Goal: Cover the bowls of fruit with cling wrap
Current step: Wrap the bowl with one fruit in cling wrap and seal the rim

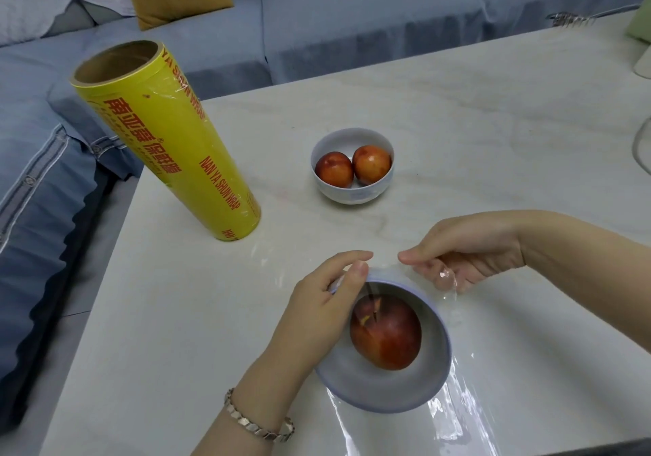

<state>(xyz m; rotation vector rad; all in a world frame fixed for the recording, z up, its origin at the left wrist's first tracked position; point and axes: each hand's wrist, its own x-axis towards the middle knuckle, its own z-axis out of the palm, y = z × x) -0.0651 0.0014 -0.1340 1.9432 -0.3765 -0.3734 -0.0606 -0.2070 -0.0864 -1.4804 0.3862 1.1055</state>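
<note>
ignore tall yellow cling wrap roll (165, 138) upright at ten o'clock. brace with left hand (327, 304), fingers curled round nine o'clock rim of near grey-blue ceramic bowl (380, 385) at six o'clock, holding one red fruit (387, 336). tug clear plastic film (454, 413), pinched in right hand (468, 254) at one o'clock, taut; smooth down the wall.

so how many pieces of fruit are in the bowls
3. One round red-orange fruit and a second red-orange fruit sit side by side in the small white ceramic bowl at mid-table; a larger red fruit lies in the near blue-rimmed bowl. Its left part is hidden.
</note>
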